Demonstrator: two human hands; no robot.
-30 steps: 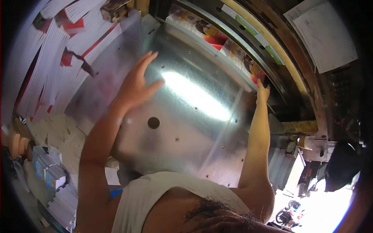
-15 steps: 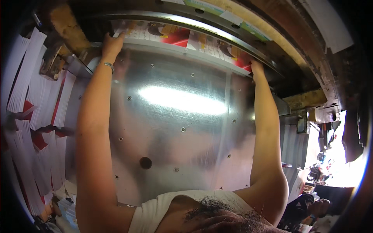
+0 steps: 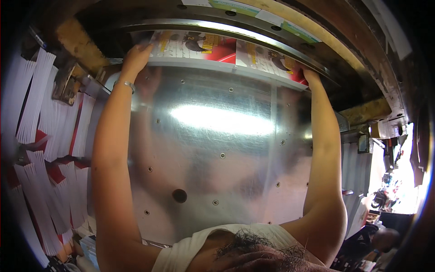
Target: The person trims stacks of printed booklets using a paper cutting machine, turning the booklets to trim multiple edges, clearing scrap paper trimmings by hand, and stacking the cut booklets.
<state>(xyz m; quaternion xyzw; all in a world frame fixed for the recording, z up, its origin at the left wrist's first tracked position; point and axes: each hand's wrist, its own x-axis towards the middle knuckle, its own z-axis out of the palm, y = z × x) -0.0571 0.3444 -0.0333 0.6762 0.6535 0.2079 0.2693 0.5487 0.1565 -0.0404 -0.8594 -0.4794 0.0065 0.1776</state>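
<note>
Two stacks of booklets with white, red and yellow covers lie side by side at the far edge of the metal table, under a long shiny bar. At the outer end of the left booklet stack my left hand has its thumb against the near corner; its other fingers are partly hidden and blurred. My right hand grips the outer end of the right booklet stack, fingers mostly hidden beyond it. Both arms are stretched far forward. A bracelet circles my left wrist.
Below the stacks spreads a metal tabletop with small round fittings and one dark hole. Piles of white-paged booklets stand along the left. The shiny bar and a yellowish machine frame close off the far side.
The whole view has shifted, so everything sits slightly farther right and lower. Both booklet stacks have slid a little to the right over the table, with my hands still at their outer ends.
</note>
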